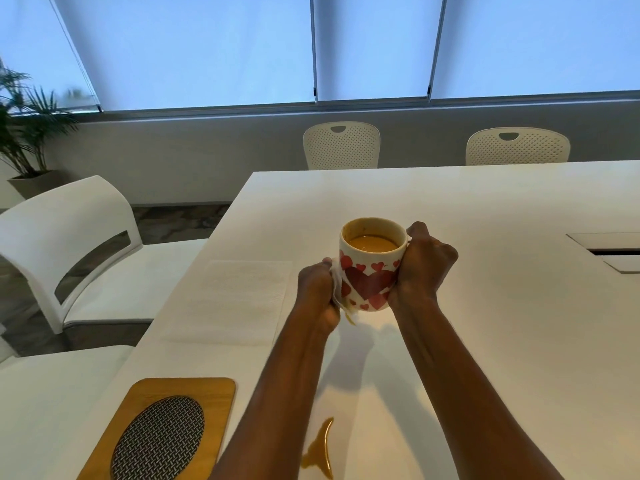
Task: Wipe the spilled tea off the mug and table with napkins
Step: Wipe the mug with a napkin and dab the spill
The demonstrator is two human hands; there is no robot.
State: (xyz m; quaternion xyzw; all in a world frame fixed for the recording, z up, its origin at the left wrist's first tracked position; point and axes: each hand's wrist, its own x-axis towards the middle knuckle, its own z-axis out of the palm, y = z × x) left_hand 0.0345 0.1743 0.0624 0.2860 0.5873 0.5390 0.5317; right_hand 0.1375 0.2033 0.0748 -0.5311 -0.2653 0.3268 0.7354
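A white mug [369, 271] with red hearts, holding milky tea, is lifted above the white table [502, 323]. My right hand [420, 268] grips its right side, around the handle. My left hand [317, 292] holds a crumpled white napkin [341, 301], stained brown at its lower tip, against the mug's left side. A curved brown tea spill [320, 452] lies on the table near the front edge, between my forearms. A flat stack of white napkins [239, 299] rests on the table left of the mug.
A wooden trivet [162, 431] with an oval metal mesh sits at the front left. A cable hatch [613, 251] is set in the table at right. White chairs [69, 251] stand to the left and behind the table. A potted plant [24, 133] stands far left.
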